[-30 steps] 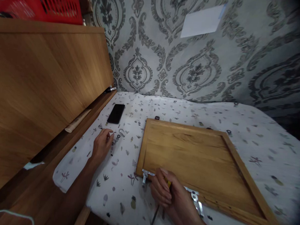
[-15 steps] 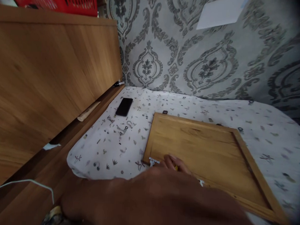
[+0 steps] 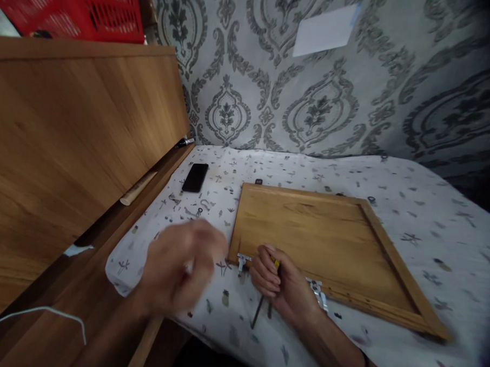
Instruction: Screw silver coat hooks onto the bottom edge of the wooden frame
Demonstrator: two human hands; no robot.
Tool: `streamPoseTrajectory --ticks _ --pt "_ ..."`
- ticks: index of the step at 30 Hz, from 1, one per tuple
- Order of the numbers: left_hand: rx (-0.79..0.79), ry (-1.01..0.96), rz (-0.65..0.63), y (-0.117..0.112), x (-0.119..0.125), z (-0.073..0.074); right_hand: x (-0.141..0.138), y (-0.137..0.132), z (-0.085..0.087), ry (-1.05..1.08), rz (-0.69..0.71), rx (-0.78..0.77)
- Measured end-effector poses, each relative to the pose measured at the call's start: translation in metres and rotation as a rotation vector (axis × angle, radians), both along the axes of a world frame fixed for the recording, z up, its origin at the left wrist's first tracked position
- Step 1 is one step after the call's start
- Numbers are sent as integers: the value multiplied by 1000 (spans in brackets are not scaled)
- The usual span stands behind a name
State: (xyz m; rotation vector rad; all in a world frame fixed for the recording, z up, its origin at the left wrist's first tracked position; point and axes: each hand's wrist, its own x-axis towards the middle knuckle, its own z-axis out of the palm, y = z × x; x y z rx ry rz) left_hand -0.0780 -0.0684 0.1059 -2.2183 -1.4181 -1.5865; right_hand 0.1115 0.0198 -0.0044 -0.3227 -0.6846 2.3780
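My right hand (image 3: pixel 271 276) is closed around a screwdriver (image 3: pixel 277 265); a bit of its yellow handle shows, and its thin dark shaft points down and toward me. It is by the near edge of a wooden panel door (image 3: pixel 308 229) lying flat on a patterned white sheet. One metal hinge (image 3: pixel 242 261) sits at the panel's near left corner, and another hinge (image 3: pixel 317 292) shows beside my right wrist. My left hand (image 3: pixel 184 267), blurred by motion, is raised left of the panel with curled fingers. A small pale spot shows among them, too smeared to name.
A black phone (image 3: pixel 195 177) lies on the sheet (image 3: pixel 211 203) at the back left. Along the left stands a wooden cabinet (image 3: pixel 80 133) with a red basket (image 3: pixel 110 10) on top. A wooden stick (image 3: pixel 138 188) and a white cable (image 3: pixel 52 309) lie beside it. Patterned wall (image 3: pixel 265 87) behind.
My left arm, which crossed in front of the view, has drawn back to the left. My right hand, the screwdriver and the hinges now show more fully. The view has shifted somewhat.
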Motion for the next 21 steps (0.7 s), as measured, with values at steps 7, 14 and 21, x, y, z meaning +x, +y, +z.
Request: streamPoseTrajectory --ticks 7,14,21 --pt "-474 165 366 100 -119 -75 0 1 -1 3 -6 2" --pt "-638 252 269 107 -141 -115 0 1 0 -2 -14 2" --pt "-698 127 217 110 -149 -111 0 1 0 0 -16 -4"
